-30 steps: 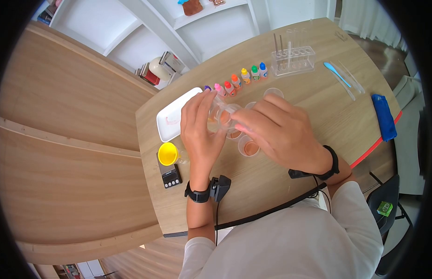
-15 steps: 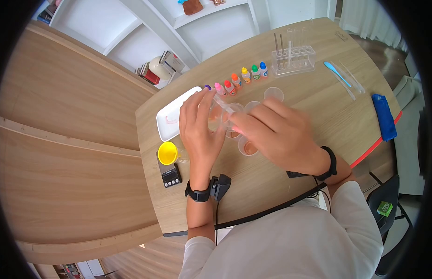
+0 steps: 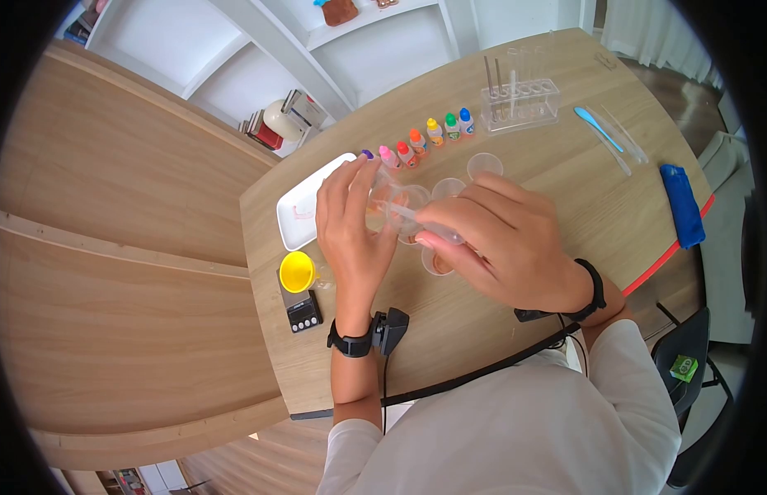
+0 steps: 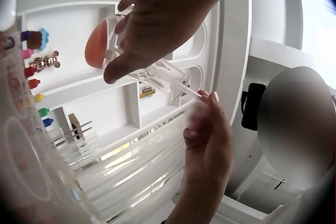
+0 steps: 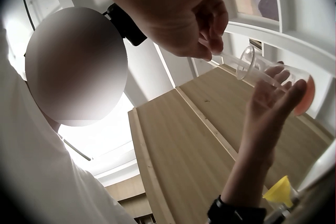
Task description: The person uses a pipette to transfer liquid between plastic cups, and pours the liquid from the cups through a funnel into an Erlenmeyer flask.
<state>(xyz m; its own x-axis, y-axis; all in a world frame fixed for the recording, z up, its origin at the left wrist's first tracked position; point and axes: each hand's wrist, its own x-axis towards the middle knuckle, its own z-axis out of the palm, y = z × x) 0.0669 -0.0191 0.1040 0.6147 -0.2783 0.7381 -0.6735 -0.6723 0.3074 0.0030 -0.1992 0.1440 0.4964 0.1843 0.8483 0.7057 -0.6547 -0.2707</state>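
Observation:
The left hand (image 3: 350,223) grips a clear flask, its thumb and fingers round the body; reddish liquid (image 4: 96,45) lies in the rounded base. In the right wrist view the flask's round mouth (image 5: 245,62) faces the right hand (image 5: 181,19). The fingertips of that hand pinch a thin clear stick or tube (image 5: 231,59), which reaches through the mouth into the flask. Whether its tip touches the liquid I cannot tell. Under the hands stand several clear cups, one with reddish liquid (image 3: 440,263) beside the right hand (image 3: 507,239).
Small dye bottles (image 3: 407,154) line the table beyond the hands, with a test-tube rack (image 3: 522,111) to their right. A white tray (image 3: 294,202), a yellow cup (image 3: 297,272) and a scale (image 3: 303,315) lie left. Blue spatula (image 3: 596,128) and blue cloth-like item (image 3: 682,206) lie right.
The right hand has shifted slightly and turned, so more of the clear stick or tube shows beside its thumb. The left hand has barely moved and keeps its grip on the flask.

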